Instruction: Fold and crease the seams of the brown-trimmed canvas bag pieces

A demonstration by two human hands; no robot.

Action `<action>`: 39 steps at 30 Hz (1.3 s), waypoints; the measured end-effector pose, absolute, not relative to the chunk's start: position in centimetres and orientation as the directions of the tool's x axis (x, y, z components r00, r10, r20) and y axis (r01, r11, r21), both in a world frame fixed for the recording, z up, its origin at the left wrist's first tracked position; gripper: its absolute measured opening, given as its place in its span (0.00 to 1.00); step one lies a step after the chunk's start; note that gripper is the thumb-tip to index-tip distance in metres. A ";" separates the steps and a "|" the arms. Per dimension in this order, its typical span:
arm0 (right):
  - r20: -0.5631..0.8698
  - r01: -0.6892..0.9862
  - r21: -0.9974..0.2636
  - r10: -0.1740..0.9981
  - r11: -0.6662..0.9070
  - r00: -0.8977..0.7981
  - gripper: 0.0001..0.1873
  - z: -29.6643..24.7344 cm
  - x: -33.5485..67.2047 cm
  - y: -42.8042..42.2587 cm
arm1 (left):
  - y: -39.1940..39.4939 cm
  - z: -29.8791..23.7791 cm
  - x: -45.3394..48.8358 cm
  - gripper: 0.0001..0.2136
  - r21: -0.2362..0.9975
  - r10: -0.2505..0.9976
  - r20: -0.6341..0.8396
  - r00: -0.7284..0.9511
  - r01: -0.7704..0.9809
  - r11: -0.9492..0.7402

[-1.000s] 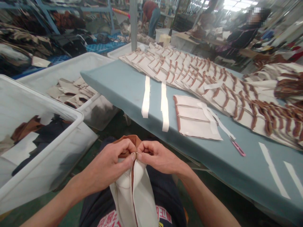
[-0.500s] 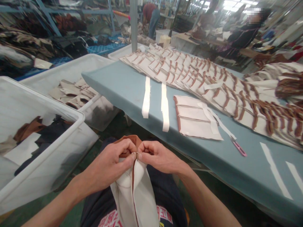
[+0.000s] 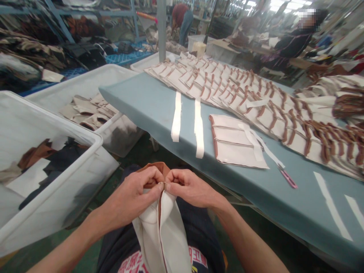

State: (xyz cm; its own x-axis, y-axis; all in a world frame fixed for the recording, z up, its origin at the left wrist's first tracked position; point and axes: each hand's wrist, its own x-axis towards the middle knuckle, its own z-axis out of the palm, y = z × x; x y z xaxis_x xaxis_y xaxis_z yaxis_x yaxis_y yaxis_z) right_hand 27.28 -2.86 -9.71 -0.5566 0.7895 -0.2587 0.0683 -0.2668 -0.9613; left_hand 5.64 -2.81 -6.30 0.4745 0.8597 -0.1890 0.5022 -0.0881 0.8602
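Observation:
Over my lap hangs a sewn fabric piece (image 3: 173, 235), cream with a brown inner side showing at its top and along a lengthwise seam. My left hand (image 3: 148, 187) pinches the seam's upper end between thumb and bent fingers. Right beside it, my right hand (image 3: 187, 187) pinches the same spot from the other side, the thumbs nearly touching. The fingertips hide the exact point they grip. On the table ahead lies a flat cream panel (image 3: 236, 144) with brown edging and a white strip across it.
The blue-green table (image 3: 136, 98) bears overlapping rows of cream and brown panels (image 3: 256, 102), white strips (image 3: 199, 129) and a small pink-handled tool (image 3: 288, 179). White plastic bins (image 3: 98, 142) with fabric pieces stand left. Behind, a person (image 3: 182, 22) bends over and another (image 3: 292, 41) sits.
The view has shifted very slightly. Both hands keep their pinch on the fabric piece, with no other visible movement.

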 end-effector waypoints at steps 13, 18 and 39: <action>-0.291 0.067 -0.950 0.782 -0.306 -0.550 0.17 -10.0 27.1 -3.0 | -3.0 -6.2 5.8 0.12 0.854 0.869 -0.201 0.452 0.516 -0.071; -0.280 0.069 -0.954 0.790 -0.291 -0.545 0.16 -9.8 27.0 -3.1 | -3.2 -6.5 5.5 0.12 0.859 0.864 -0.191 0.466 0.505 -0.082; -0.175 0.201 -0.977 0.814 -0.074 -0.554 0.10 -7.4 27.1 -4.3 | -4.4 -5.7 3.9 0.10 0.807 0.810 0.053 0.585 0.452 -0.379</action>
